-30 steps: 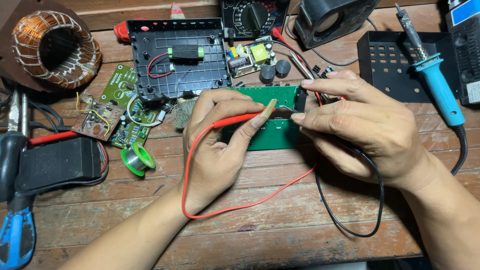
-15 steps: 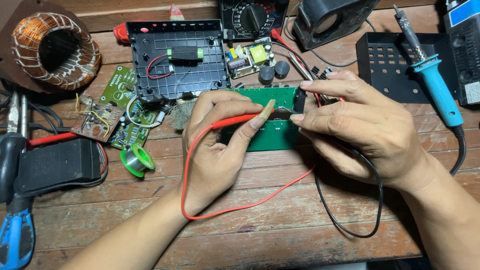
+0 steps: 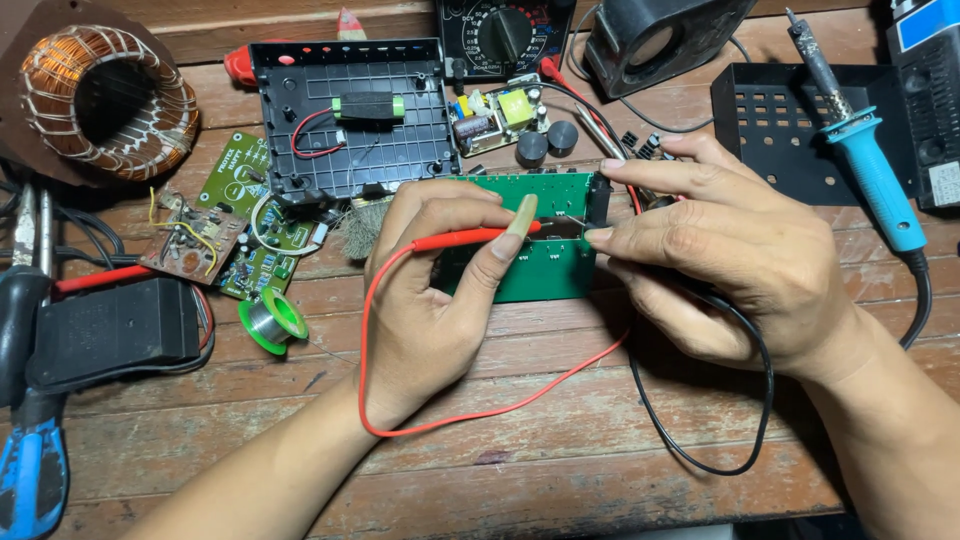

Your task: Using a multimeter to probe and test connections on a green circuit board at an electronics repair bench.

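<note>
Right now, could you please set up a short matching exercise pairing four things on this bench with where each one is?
Things:
1. red probe
2. copper coil
3. soldering iron
4. solder spool

Places:
A. far right of the bench
B. in the left hand
C. top left corner
D. left of the left hand, on the planks

Pairs: 1-B, 2-C, 3-A, 4-D

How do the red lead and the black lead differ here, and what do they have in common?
The red lead runs to a red probe held by the left hand; the black lead disappears under the right hand, its probe hidden. The red lead loops wide below the left wrist; the black lead curls below the right hand. Both are thin wires lying on the wooden table, ending near the green board.
</note>
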